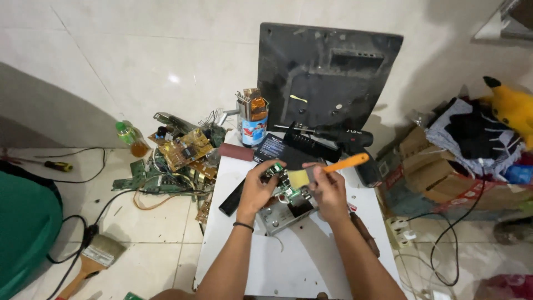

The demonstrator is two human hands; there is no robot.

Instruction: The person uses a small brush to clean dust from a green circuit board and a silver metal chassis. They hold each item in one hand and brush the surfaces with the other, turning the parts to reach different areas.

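- Circuit board [276, 169], small and green, sits pinched in my left hand [256, 190]; my fingers [270, 166] wrap its near edge, thumb on top, and hold it just above the desk [311, 261].
- Right hand [328, 191] is clenched on a small brush [325, 169] with an orange handle; the handle sticks out up and to the right past my knuckles.
- Brush bristles, pale yellow, lie just beside the board's right end, between my two hands. Whether they touch the board I cannot tell.
- Directly under both hands: a grey metal chassis [283, 214] with more green board showing inside it.
- Left of that, a black remote [232, 199] lies slanted on the desk.
- Behind the hands: a dark box [280, 150], a black power screwdriver [333, 135], a tin [254, 122] stuffed with parts.
- Back panel [325, 75] of a flat screen leans upright against the wall.
- Floor to the left: heap of loose boards [177, 161], a green-capped bottle [130, 138], a wide paintbrush [91, 261].
- Right side: cardboard carton [438, 183] piled with clothes, a yellow plush toy [513, 108] on top.
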